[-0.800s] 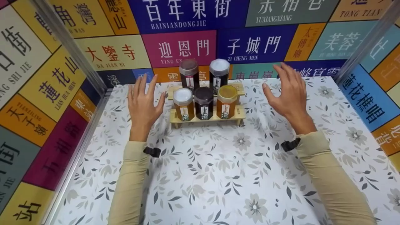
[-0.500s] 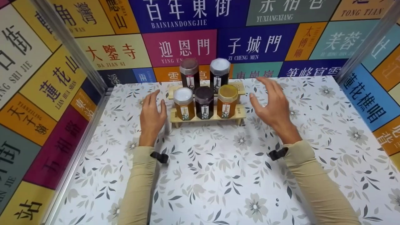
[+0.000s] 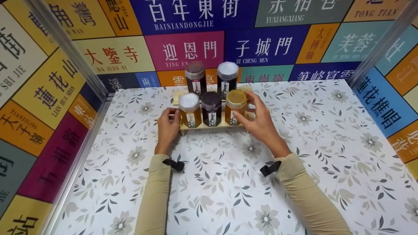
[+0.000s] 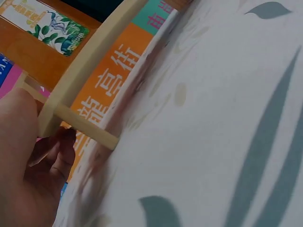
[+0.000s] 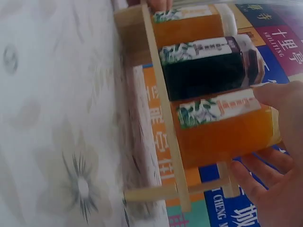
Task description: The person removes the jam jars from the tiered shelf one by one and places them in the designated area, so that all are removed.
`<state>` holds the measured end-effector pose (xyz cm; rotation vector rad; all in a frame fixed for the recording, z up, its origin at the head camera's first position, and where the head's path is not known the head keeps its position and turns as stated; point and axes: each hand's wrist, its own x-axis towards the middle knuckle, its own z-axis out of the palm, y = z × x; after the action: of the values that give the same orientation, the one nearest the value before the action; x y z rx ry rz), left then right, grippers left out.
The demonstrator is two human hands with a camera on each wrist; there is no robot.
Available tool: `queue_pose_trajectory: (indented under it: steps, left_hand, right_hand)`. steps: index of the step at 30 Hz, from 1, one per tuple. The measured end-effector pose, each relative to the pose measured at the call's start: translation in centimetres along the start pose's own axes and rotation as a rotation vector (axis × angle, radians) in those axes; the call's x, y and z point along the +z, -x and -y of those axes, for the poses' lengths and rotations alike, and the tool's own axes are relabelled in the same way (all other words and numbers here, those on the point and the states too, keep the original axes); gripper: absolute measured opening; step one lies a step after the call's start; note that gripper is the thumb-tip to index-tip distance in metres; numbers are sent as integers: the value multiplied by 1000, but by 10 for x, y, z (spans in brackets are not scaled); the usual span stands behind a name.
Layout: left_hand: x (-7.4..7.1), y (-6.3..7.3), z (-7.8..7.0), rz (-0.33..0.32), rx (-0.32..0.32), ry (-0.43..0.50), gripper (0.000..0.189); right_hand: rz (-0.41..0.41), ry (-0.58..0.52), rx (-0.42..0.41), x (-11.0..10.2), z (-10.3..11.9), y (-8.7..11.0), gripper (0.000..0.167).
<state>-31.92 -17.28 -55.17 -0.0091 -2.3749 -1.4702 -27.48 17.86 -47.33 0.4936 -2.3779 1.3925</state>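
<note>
A two-tier wooden rack holds several faceted jars. In the front row are an amber jar with a white lid, a dark jar and an amber jar with a yellow lid. My left hand pinches the left end of the rack; the left wrist view shows the fingers by the rack's end, close to a leg. On the other side, my right hand holds the yellow-lidded amber jar, thumb in front and fingers behind. That jar still stands on the shelf in the right wrist view.
On the back tier stand a dark jar with a brown lid and one with a white lid. A patterned sign wall rises close behind the rack. Flowered cloth covers the table.
Both hands have moved inward from the rack's two sides. The left has taken hold of the rack's end, the right of the yellow-lidded amber jar. The jars have stayed in place.
</note>
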Motion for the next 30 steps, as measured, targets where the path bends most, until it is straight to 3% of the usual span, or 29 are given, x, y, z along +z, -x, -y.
queue_pose_trajectory:
  steps: [5, 9, 16, 23, 30]
  left_hand:
    - [4, 6, 2, -25, -59, 92, 17]
    - [7, 7, 3, -42, -67, 133, 16]
    - [8, 4, 3, -46, -104, 194, 15]
    - [7, 3, 2, -35, -118, 185, 15]
    - [7, 5, 3, -29, -124, 201, 15]
  right_hand:
    - [-37, -40, 63, 12, 1, -1, 89]
    - [-46, -40, 108, 20, -3, -1, 93]
    - [-120, -54, 86, 30, -13, 2, 86]
    - [-191, -42, 48, 24, -19, 4, 83]
    - [-243, -33, 53, 5, -30, 0, 73]
